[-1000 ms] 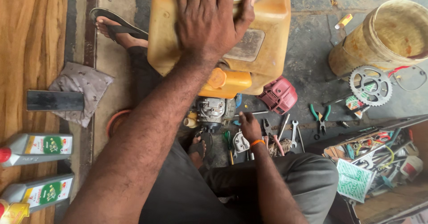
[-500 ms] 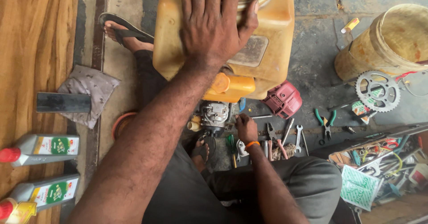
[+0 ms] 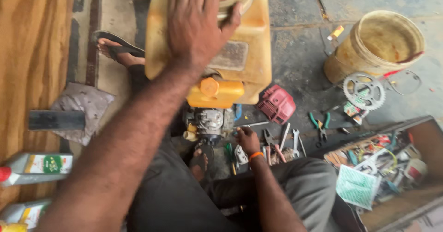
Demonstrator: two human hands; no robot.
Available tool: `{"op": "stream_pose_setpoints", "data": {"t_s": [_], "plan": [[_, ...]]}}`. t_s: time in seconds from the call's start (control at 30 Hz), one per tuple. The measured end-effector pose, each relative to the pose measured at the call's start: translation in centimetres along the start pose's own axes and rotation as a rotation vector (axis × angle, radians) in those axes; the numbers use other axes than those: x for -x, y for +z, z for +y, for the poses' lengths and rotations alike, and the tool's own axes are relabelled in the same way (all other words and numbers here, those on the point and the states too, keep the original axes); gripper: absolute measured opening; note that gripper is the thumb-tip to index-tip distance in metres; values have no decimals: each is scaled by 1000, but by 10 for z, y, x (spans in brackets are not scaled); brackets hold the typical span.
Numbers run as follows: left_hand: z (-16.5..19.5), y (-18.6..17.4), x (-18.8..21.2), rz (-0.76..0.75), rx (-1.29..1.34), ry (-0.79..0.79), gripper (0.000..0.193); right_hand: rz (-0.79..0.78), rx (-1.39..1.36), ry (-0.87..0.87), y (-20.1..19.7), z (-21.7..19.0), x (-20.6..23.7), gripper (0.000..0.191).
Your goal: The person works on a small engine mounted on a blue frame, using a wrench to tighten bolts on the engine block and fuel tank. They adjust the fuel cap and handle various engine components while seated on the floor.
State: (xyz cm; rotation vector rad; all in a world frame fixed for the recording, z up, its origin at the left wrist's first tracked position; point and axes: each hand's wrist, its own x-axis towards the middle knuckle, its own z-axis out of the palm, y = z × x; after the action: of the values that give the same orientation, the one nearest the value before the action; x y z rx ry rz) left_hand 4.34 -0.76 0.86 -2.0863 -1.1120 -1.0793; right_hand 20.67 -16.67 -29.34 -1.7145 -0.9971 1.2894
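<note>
Two hands stay put over the last second: your left hand (image 3: 196, 22) still lies flat, fingers spread, on top of the yellow fuel tank (image 3: 240, 52), and the tank sits on the small engine (image 3: 210, 119) between your legs on the floor. Your right hand (image 3: 248, 139) stays low beside the engine, fingers curled; whether it grips a tool, I cannot tell. Only the view has slid a little, so the work looks paused on steadying. Containers: plastic bucket (image 3: 350, 68) shows an empty, stained inside; open toolbox (image 3: 415, 126) is crammed with mixed tools; two oil bottles (image 3: 39, 167) lie capped.
</note>
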Motion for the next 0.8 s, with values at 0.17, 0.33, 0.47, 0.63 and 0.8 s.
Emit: {"op": "stream_pose_setpoints", "data": {"t_s": [0.17, 0.33, 0.47, 0.63, 0.8], "plan": [[26, 10, -48, -335, -64, -106, 55, -30, -231, 168, -10, -4, 19, 36], [40, 24, -58, -465, -81, -292, 51, -51, -178, 158, -11, -8, 51, 38], [45, 4, -52, -474, -36, -259, 42, 41, -164, 142, -9, -13, 57, 37], [37, -25, -37, -467, 58, -78, 50, 93, -417, -22, 9, -18, 53, 39], [29, -19, -43, -461, 253, 123, 51, 158, 106, -137, 19, -15, 49, 46]]}}
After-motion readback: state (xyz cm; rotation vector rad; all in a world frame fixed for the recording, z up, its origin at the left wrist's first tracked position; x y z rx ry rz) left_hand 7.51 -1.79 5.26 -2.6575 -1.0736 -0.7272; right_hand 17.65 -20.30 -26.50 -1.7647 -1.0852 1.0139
